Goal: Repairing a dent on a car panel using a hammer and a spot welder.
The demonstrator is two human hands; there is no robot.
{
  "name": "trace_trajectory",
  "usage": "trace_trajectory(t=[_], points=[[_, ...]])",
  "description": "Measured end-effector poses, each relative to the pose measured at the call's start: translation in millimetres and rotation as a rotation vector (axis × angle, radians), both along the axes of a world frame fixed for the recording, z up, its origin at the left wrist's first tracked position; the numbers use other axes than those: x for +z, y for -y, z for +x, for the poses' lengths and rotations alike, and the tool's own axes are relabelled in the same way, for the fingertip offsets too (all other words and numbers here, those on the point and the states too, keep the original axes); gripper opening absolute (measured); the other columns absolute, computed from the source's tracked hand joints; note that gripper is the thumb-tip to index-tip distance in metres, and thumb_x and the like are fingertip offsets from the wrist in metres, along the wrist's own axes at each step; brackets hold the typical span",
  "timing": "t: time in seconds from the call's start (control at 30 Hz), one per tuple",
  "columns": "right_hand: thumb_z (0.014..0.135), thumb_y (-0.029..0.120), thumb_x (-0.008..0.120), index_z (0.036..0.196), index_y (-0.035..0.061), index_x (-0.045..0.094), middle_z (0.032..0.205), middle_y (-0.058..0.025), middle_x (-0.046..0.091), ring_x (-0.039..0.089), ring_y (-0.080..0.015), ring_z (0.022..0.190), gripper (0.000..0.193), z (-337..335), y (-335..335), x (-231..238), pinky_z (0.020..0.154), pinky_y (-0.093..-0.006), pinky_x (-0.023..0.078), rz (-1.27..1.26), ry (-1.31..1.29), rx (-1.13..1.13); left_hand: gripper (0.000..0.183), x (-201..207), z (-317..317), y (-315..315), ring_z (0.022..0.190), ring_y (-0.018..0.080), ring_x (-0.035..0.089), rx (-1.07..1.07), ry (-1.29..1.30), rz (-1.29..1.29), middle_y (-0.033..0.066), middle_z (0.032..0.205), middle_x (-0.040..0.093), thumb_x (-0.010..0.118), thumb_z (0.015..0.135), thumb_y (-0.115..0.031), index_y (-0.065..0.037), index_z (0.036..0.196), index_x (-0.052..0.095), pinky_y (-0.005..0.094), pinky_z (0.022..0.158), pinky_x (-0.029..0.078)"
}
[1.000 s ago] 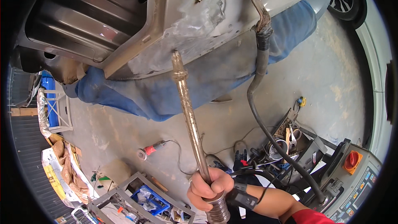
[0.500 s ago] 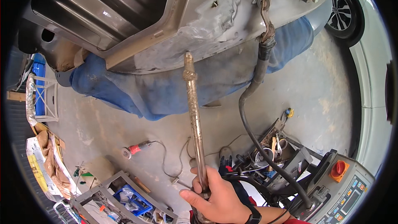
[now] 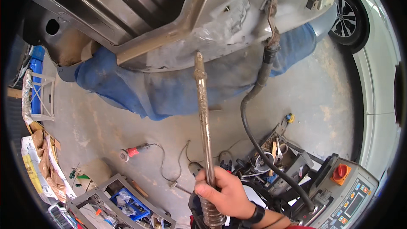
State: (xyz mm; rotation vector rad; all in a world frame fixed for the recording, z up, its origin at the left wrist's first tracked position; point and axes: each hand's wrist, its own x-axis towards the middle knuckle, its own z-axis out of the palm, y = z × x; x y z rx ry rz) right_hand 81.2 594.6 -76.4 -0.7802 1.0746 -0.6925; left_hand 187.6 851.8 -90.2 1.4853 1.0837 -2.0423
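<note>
Holding a long, scuffed silver metal rod (image 3: 203,118), the right hand (image 3: 229,195) has its fingers (image 3: 220,179) wrapped around it; tip (image 3: 199,56) sits well ahead of them, near a dull grey car panel (image 3: 231,24).

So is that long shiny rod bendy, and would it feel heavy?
Probably stiff: the rod runs straight beyond the right hand. Likely heavy, since it looks like metal with a thick ribbed part by the hand. Being round, it might roll.
</note>
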Motion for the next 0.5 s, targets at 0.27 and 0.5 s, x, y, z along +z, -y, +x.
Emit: trace_trajectory(t=[0.27, 0.5], points=[[0.089, 0.036, 0.064, 0.083, 0.0042, 0.050, 0.063, -0.0004, 0.043, 0.053, -0.0197, 0.068, 0.035, 8, 3, -49, 0.059, -0.0292, 0.042, 0.380, 1.238, 0.004, 0.032, 5, 4, -1, 0.064, 0.0200, 0.059, -0.029, 0.028, -0.086, 0.0064, 0.076, 0.061, 0.039, 0.100, -0.033, -0.008, 0.104, 0.058, 0.0324, 0.058, 0.049], [0.086, 0.022, 0.070, 0.121, -0.0009, 0.042, 0.079, -0.0027, 0.049, 0.047, -0.0120, 0.070, 0.051, 16, -3, 32, 0.065, -0.0266, 0.042, -0.019, -0.397, 0.120, 0.031, 0, 4, -2, 0.065, 0.0200, 0.059, -0.038, 0.050, -0.131, 0.0064, 0.077, 0.061, 0.039, 0.100, -0.033, -0.008, 0.105, 0.057, 0.0324, 0.058, 0.049]])
